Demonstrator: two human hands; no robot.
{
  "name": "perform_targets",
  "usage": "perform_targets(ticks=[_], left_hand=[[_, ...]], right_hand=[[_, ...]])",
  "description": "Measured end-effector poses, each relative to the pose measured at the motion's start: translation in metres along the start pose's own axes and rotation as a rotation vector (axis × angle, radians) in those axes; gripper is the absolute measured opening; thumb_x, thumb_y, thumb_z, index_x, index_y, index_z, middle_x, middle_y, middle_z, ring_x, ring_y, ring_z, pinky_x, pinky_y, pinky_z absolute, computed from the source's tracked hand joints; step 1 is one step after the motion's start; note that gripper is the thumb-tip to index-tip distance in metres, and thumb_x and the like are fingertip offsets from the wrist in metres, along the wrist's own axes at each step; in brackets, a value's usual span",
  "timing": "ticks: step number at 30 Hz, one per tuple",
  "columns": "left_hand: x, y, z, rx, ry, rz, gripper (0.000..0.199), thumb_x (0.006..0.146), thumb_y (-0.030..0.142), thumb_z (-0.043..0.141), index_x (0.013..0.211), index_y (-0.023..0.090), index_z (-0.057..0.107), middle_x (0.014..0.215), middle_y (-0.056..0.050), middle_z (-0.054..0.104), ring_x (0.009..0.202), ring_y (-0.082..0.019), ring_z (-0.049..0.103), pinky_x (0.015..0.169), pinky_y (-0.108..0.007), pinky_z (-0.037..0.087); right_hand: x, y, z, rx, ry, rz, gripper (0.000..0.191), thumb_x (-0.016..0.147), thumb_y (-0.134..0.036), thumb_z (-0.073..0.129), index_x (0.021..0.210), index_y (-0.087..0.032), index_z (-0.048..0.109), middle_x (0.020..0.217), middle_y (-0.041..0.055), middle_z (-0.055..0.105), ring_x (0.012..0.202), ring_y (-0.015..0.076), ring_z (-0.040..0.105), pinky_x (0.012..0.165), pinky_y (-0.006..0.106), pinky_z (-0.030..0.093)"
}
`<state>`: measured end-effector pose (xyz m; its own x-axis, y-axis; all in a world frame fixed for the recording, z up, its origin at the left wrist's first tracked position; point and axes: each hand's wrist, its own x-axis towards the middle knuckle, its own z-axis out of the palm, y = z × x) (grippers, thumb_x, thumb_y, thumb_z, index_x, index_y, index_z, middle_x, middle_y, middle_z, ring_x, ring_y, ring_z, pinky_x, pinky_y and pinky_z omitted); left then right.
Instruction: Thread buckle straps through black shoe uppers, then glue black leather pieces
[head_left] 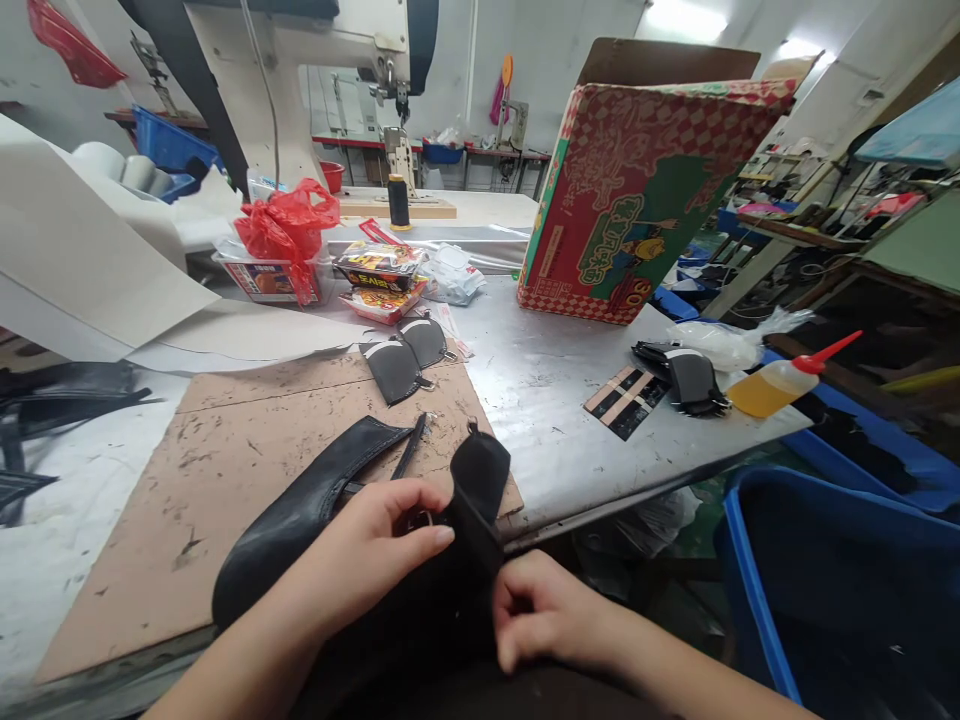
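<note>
Near the table's front edge, a black leather piece [480, 475] with a small metal ring at its tip stands up between my hands. My left hand [394, 540] is closed at its left side, thumb and forefinger close together on the leather. My right hand [544, 610] is curled into a fist at its right edge, pinching the dark material; its fingertips are partly hidden. Lower down, the leather merges with dark material over my lap. Beside my left hand lies a curved, stitched black leather part [300, 510], with a narrow black strap [409, 446] next to it.
Two black leather tabs [394, 370] lie on the cardboard sheet [225, 450]. On the right are a glue bottle [772, 390], more black tabs [694, 380] and a large carton [622, 200]. A sewing machine [330, 70] stands behind; a blue bin [757, 590] sits lower right.
</note>
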<state>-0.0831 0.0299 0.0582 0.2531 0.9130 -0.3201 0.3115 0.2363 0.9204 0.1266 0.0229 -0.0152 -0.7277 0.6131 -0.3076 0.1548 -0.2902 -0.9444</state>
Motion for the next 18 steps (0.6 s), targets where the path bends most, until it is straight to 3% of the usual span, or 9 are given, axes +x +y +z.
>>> perform_targets(ticks=[2,3,6,9,11,13,15,18], left_hand=[[-0.013,0.001,-0.012,0.108,-0.073,-0.012,0.017,0.072,0.034,0.058,0.072,0.018,0.065,0.077,-0.001,0.064,0.077,-0.018,0.056,0.072,-0.026,0.042],[-0.018,0.002,-0.017,0.153,-0.108,-0.032,0.018,0.073,0.034,0.057,0.07,0.018,0.065,0.077,0.0,0.063,0.077,-0.018,0.056,0.072,-0.026,0.041],[-0.028,0.001,-0.023,0.226,-0.166,-0.156,0.017,0.07,0.033,0.058,0.07,0.018,0.065,0.075,0.0,0.062,0.076,-0.017,0.054,0.071,-0.026,0.039],[-0.033,-0.001,-0.019,0.107,-0.174,-0.226,0.034,0.065,0.029,0.06,0.098,0.019,0.06,0.068,0.003,0.057,0.065,-0.013,0.049,0.06,-0.024,0.036],[-0.037,-0.002,-0.016,0.006,-0.165,-0.218,0.056,0.062,0.024,0.059,0.117,0.022,0.047,0.065,0.007,0.053,0.058,-0.011,0.043,0.054,-0.022,0.032],[-0.042,-0.001,-0.013,-0.021,-0.163,-0.22,0.062,0.06,0.021,0.057,0.12,0.022,0.041,0.065,0.008,0.051,0.057,-0.01,0.041,0.053,-0.021,0.03],[-0.048,0.0,-0.011,-0.007,-0.168,-0.234,0.057,0.058,0.018,0.054,0.115,0.022,0.045,0.067,0.007,0.051,0.058,-0.01,0.042,0.053,-0.02,0.031],[-0.056,0.005,-0.009,0.047,-0.168,-0.248,0.05,0.056,0.016,0.051,0.106,0.022,0.05,0.072,0.006,0.054,0.06,-0.01,0.047,0.054,-0.019,0.035]], right_hand=[[-0.017,-0.019,-0.021,-0.205,-0.163,0.005,0.043,0.057,-0.054,0.077,0.057,-0.014,0.06,0.05,-0.0032,0.053,0.045,0.0079,0.045,0.043,0.02,0.032],[-0.021,-0.032,-0.03,-0.273,-0.172,-0.055,0.042,0.062,-0.054,0.074,0.059,-0.014,0.062,0.052,-0.002,0.055,0.047,0.009,0.047,0.044,0.02,0.034],[-0.002,-0.07,-0.042,-0.485,-0.049,-0.323,0.027,0.081,-0.041,0.061,0.076,-0.015,0.066,0.068,0.0023,0.062,0.061,0.0124,0.054,0.057,0.023,0.042],[0.054,-0.089,-0.028,-0.86,-0.019,-0.549,0.009,0.084,-0.019,0.058,0.09,-0.017,0.064,0.084,0.0043,0.064,0.079,0.0155,0.057,0.072,0.026,0.043],[0.094,-0.09,-0.013,-1.142,-0.076,-0.65,0.011,0.08,-0.019,0.064,0.091,-0.015,0.064,0.093,0.0078,0.063,0.09,0.0198,0.056,0.078,0.029,0.043],[0.123,-0.088,0.0,-1.371,-0.172,-0.69,0.014,0.08,-0.022,0.064,0.091,-0.015,0.063,0.094,0.0087,0.063,0.089,0.0213,0.057,0.073,0.029,0.043],[0.135,-0.089,0.008,-1.54,-0.233,-0.7,0.013,0.083,-0.022,0.059,0.094,-0.015,0.061,0.085,0.0071,0.064,0.077,0.0205,0.059,0.062,0.028,0.042],[0.129,-0.097,0.012,-1.699,-0.309,-0.744,0.019,0.085,-0.014,0.053,0.101,-0.018,0.06,0.071,0.0042,0.064,0.061,0.0189,0.057,0.05,0.026,0.035]])
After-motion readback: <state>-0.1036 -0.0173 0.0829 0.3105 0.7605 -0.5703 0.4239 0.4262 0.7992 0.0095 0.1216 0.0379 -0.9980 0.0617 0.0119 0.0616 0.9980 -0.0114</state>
